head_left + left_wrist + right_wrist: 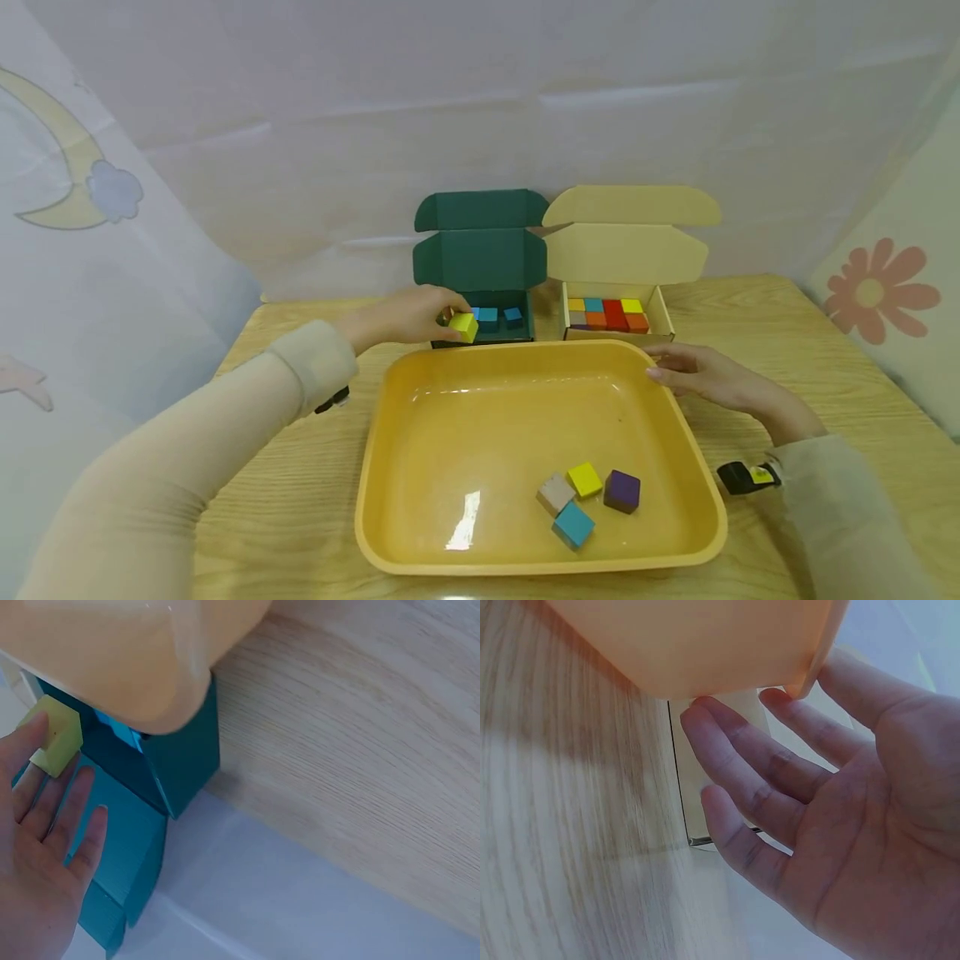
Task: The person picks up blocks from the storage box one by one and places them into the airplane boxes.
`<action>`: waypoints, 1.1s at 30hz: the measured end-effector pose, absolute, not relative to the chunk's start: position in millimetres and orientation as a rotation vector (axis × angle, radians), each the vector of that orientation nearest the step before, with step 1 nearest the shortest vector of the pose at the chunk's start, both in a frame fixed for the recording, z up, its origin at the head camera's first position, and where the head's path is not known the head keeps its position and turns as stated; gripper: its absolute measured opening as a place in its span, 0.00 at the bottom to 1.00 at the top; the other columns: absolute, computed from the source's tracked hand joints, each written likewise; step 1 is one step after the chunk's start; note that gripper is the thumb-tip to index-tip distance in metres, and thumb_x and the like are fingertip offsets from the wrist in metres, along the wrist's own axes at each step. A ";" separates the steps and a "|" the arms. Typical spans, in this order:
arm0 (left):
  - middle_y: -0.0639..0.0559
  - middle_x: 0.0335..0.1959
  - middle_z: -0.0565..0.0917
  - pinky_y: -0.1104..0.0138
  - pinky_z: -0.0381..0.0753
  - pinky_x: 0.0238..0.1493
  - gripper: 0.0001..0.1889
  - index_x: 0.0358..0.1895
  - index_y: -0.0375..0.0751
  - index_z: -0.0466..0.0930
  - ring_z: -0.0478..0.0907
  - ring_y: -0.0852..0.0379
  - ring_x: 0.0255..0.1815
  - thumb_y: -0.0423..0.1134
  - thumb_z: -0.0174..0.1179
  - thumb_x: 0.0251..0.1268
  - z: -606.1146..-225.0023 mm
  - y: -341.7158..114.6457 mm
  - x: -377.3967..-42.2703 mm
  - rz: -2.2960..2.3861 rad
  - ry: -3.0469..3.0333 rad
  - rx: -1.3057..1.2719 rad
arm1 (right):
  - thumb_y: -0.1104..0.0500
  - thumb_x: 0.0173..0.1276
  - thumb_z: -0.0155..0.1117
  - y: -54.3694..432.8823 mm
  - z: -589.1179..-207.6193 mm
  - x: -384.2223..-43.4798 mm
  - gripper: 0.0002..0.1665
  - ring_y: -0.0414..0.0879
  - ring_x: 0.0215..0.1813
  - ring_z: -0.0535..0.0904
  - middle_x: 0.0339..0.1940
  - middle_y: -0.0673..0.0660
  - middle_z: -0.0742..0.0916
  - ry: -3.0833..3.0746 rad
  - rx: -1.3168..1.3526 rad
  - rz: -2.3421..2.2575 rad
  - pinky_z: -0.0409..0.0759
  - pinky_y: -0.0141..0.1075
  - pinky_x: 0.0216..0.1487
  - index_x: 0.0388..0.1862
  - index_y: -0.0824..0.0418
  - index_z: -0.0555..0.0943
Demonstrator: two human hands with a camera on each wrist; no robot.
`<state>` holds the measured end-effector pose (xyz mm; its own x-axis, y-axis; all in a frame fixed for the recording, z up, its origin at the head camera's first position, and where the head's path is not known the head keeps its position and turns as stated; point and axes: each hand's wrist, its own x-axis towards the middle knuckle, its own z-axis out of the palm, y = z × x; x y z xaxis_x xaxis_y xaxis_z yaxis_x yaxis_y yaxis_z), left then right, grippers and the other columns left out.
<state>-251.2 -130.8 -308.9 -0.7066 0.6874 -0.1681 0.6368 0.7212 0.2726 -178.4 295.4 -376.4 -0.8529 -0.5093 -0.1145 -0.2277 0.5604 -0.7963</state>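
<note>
Between thumb and fingertips, my left hand (416, 315) pinches a yellow cube (463, 327), held over the front of the open green box (517, 337). In the left wrist view the same yellow cube (64, 735) sits at the tips of the left hand (52, 832). Several blue blocks (488, 317) lie inside the green box; part of it is hidden by my hand. At the far right corner of the yellow tray (693, 450), my right hand (701, 379) grips the rim, thumb over it and fingers outside, as the right wrist view of that hand (832, 795) shows.
In the tray lie a purple cube (622, 492), a yellow cube (584, 480), a plain wooden cube (556, 494) and a blue cube (573, 526). Behind it, an open tan box (660, 312) holds several coloured blocks. A pale curtain (480, 100) hangs behind the wooden table (292, 475).
</note>
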 end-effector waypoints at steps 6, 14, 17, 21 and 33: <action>0.45 0.57 0.82 0.57 0.78 0.55 0.23 0.61 0.37 0.78 0.80 0.47 0.52 0.44 0.65 0.68 -312.7 -136.9 -265.0 0.181 2.711 1.046 | 0.57 0.78 0.55 293.8 -374.0 -177.2 0.28 0.58 0.55 0.80 0.56 0.66 0.83 2.488 -0.602 -1.169 0.82 0.48 0.50 0.70 0.72 0.67; 0.47 0.56 0.82 0.57 0.77 0.55 0.21 0.60 0.41 0.80 0.79 0.50 0.50 0.45 0.65 0.68 -318.9 -133.5 -273.5 -0.034 2.745 1.007 | 0.57 0.78 0.55 294.7 -374.6 -177.8 0.29 0.57 0.55 0.80 0.55 0.65 0.83 2.477 -0.594 -1.167 0.82 0.48 0.50 0.71 0.71 0.67; 0.48 0.58 0.82 0.55 0.77 0.57 0.21 0.62 0.43 0.79 0.78 0.49 0.54 0.46 0.64 0.69 -322.1 -131.7 -275.5 -0.118 2.747 0.987 | 0.57 0.78 0.55 295.2 -375.7 -178.4 0.28 0.54 0.53 0.80 0.55 0.64 0.83 2.471 -0.594 -1.169 0.83 0.45 0.49 0.71 0.71 0.67; 0.47 0.60 0.80 0.52 0.74 0.61 0.23 0.64 0.45 0.78 0.76 0.47 0.59 0.48 0.62 0.70 -327.7 -129.1 -277.4 -0.263 2.731 0.988 | 0.57 0.78 0.55 295.5 -376.1 -178.7 0.29 0.52 0.52 0.81 0.55 0.64 0.83 2.471 -0.591 -1.167 0.82 0.41 0.47 0.70 0.72 0.67; 0.49 0.51 0.85 0.59 0.77 0.53 0.19 0.60 0.43 0.80 0.77 0.49 0.51 0.46 0.60 0.72 -334.3 -117.1 -276.7 -0.595 2.687 1.108 | 0.56 0.78 0.55 294.8 -375.2 -176.9 0.29 0.56 0.55 0.80 0.56 0.65 0.83 2.481 -0.593 -1.160 0.82 0.44 0.49 0.70 0.72 0.67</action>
